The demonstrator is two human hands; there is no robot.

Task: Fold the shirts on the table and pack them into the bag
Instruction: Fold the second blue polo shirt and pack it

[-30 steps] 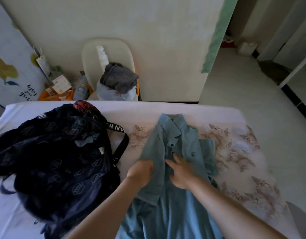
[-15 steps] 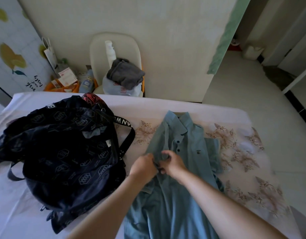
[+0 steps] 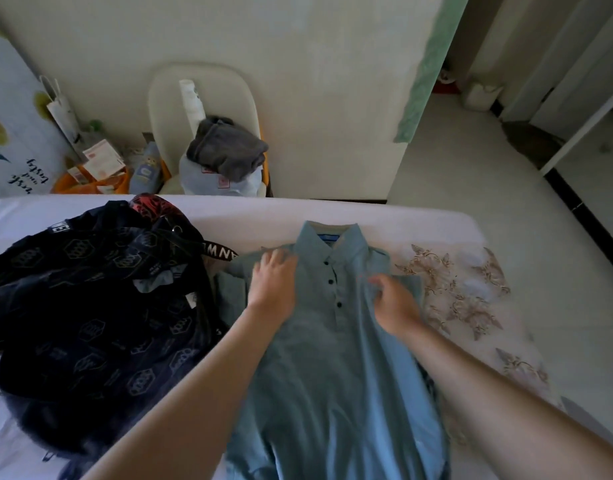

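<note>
- In the centre of the frame, the blue polo shirt [image 3: 332, 358] lies face up on the desk [image 3: 332, 211], collar toward the top edge and buttons in a line down the middle.
- A second ago its frame-left side was folded inward; now that side is spread out, sleeve showing.
- The left hand [image 3: 274, 285] rests on one shoulder, fingers laid forward.
- The right hand [image 3: 397, 304], which was pinching right beside it half a second ago, has moved to the other shoulder. Its fingers are curled, but blur hides any pinch.
- This looks like flattening before the fold proper.
- The dark bag [image 3: 90, 306] sits frame-left, just beside the shirt.
</note>
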